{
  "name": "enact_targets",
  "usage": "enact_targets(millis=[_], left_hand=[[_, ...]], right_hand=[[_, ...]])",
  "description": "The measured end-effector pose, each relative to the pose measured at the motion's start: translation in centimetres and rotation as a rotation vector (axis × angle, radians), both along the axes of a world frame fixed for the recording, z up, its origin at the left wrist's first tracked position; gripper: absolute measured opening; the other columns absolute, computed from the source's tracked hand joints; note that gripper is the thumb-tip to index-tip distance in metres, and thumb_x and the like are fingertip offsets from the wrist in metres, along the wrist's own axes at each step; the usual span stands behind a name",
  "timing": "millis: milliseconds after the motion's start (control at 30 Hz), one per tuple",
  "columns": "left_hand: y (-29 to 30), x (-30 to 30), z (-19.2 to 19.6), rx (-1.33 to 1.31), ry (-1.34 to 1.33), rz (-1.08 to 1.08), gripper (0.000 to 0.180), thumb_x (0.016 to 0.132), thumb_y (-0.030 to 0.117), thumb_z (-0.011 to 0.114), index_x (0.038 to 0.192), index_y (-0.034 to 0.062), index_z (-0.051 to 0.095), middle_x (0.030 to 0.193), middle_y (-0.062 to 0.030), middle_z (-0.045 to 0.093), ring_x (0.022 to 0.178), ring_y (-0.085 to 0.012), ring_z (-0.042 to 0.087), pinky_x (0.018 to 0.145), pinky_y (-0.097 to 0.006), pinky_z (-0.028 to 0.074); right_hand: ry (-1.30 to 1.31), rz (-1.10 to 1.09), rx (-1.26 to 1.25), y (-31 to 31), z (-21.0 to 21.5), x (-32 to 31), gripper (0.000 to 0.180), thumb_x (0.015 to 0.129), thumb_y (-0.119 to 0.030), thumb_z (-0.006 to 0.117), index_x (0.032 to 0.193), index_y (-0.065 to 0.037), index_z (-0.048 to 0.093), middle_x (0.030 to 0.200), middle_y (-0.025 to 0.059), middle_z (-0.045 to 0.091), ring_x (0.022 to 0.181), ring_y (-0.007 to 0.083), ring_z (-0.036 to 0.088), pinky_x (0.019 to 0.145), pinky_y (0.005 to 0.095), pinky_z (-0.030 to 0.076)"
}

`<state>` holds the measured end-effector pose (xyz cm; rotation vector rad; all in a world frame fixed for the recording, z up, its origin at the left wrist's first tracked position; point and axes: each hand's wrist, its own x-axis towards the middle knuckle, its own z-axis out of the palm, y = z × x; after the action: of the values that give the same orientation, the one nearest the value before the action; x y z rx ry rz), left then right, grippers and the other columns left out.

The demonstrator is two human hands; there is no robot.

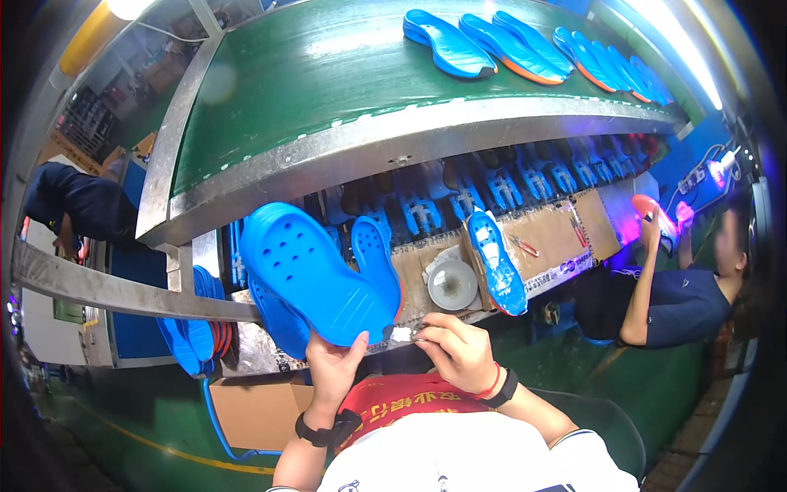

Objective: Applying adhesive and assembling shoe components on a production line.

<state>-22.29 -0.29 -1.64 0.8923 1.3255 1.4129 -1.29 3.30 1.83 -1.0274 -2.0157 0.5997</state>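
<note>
My left hand (334, 371) grips a large blue shoe sole (316, 262) by its near end, thumb on top and fingers beneath. Small dark holes dot the sole's far part, and its near tip is dark. Close to that tip, my right hand (461, 354) is closed in a pinch on something small and thin that I cannot make out. A small white patch (402, 334) shows between the fingers and the tip. Behind the held sole, another blue sole (373, 246) leans upright. A white bowl (452, 284) stands beyond my right hand.
A blue sole with white patches (498, 262) lies on the cardboard-covered bench (553, 230). More soles (443, 45) rest on the green conveyor (328, 74); others are stacked at left (197, 332). A metal rail (410, 135) runs across. At right, a co-worker (684, 295) holds a sole.
</note>
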Motion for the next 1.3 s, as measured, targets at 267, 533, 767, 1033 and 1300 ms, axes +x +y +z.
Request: enact_targets(millis=[267,533,767,1033,1300], left_hand=[[0.5,1.6,2.0,0.031,0.171,0.052,0.038,0.082,0.0,0.073,0.115,-0.0061,0.055,0.097,-0.0125,0.07,0.087,-0.0177,0.069,0.08,-0.031,0.055],[0.4,1.8,2.3,0.043,0.207,0.1,0.03,0.081,0.002,0.074,0.106,-0.0054,0.06,0.093,-0.0139,0.072,0.083,-0.0188,0.07,0.076,-0.031,0.055],[0.3,1.5,2.0,0.061,0.25,0.054,0.03,0.081,0.003,0.074,0.107,-0.0039,0.06,0.094,-0.0126,0.073,0.083,-0.0186,0.071,0.075,-0.031,0.055],[1.2,2.2,2.4,0.083,0.188,0.025,0.027,0.082,0.003,0.074,0.105,-0.0041,0.061,0.089,-0.0121,0.073,0.078,-0.0164,0.071,0.071,-0.029,0.056],[12.3,5.5,6.5,0.204,-0.193,-0.339,0.07,0.079,-0.003,0.074,0.134,0.0012,0.03,0.132,-0.0162,0.048,0.124,-0.0251,0.051,0.1,-0.042,0.049]], right_hand=[[-0.118,-0.031,0.035,0.4,1.1,-0.7,0.019,0.075,0.0,0.074,0.091,-0.003,0.065,0.096,0.0129,0.067,0.069,0.0268,0.068,0.057,0.0323,0.053],[-0.019,-0.018,0.002,0.8,0.8,-0.7,0.018,0.077,0.0,0.074,0.092,-0.002,0.064,0.094,0.0128,0.068,0.07,0.0272,0.068,0.058,0.0327,0.054],[-0.155,-0.085,0.07,0.7,0.8,-1.0,0.019,0.076,-0.001,0.074,0.092,-0.003,0.064,0.095,0.0124,0.068,0.068,0.027,0.068,0.057,0.0329,0.053],[-0.184,-0.179,0.128,0.7,0.8,0.4,0.019,0.077,-0.003,0.073,0.094,-0.004,0.065,0.097,0.0134,0.068,0.066,0.0269,0.066,0.056,0.0336,0.051],[-0.003,-0.542,0.087,1.3,2.2,6.6,0.009,0.083,0.002,0.069,0.091,0.0,0.067,0.092,0.0159,0.069,0.078,0.0276,0.069,0.068,0.0311,0.054]])
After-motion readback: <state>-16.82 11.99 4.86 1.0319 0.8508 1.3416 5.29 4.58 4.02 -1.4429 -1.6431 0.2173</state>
